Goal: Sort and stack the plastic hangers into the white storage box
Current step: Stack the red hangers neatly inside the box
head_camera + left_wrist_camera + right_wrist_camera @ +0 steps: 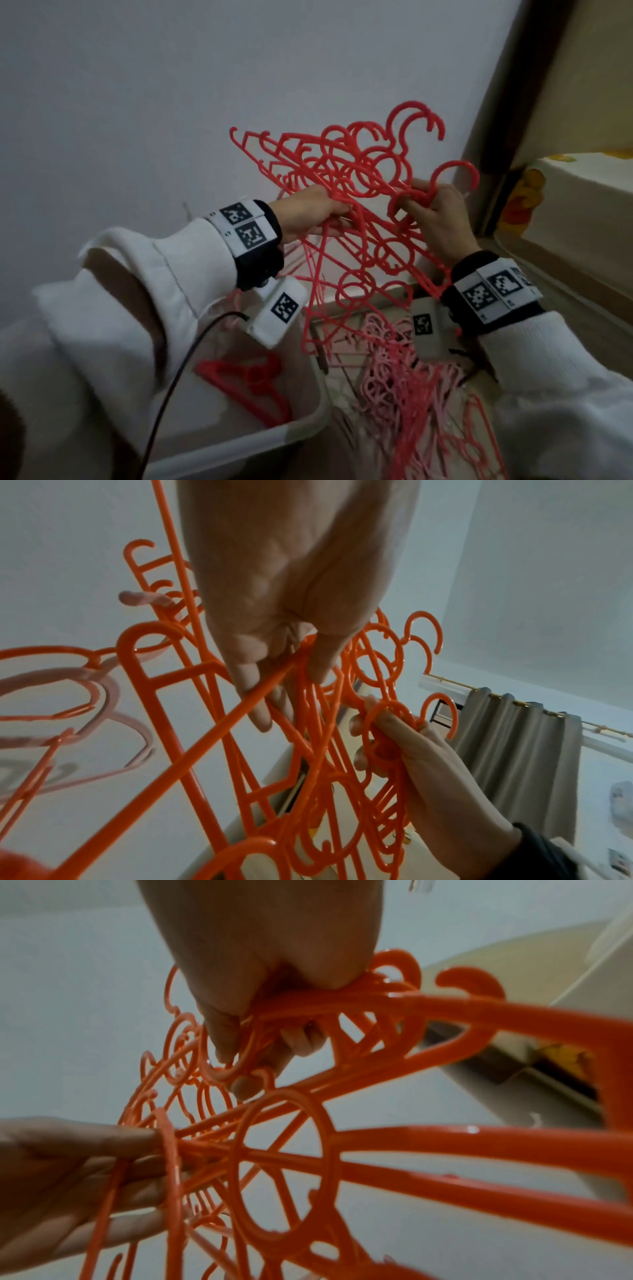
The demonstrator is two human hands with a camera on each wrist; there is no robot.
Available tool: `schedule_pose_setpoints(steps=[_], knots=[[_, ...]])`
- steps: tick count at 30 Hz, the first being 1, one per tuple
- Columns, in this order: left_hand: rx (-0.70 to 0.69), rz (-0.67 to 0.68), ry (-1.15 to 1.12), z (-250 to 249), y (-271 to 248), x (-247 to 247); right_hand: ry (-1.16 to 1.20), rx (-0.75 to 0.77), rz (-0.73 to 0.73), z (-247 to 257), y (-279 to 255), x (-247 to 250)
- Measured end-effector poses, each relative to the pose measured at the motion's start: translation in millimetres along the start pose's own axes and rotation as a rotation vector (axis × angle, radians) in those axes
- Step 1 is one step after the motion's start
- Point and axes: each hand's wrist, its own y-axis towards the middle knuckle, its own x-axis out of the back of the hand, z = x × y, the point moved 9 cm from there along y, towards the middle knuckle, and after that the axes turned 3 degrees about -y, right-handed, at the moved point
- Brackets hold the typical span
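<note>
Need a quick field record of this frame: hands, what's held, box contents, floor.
left hand: grips the red hanger bundle from the left
right hand: holds one red hanger near its hook
bundle state: tangled, raised above the box and floor
white storage box: red hangers inside
floor: pink hanger pile, right of the box

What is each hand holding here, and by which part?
Both hold one tangled bunch of red hangers: left hand grips straight bars, right hand grips the rings below a hook.
</note>
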Motion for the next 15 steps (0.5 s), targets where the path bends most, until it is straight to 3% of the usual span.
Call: schedule_pose_setpoints(steps=[9,15], knots=[[0.088,-0.185,-0.063,35.9,-65.8,103.3,0.150,0.127,0.201,55.0,10.3,-112.9],[0.196,-0.310,-0.136,102.0,-111.0,156.5,0.226,0.120,0.380,63.1,-6.8,-206.1]])
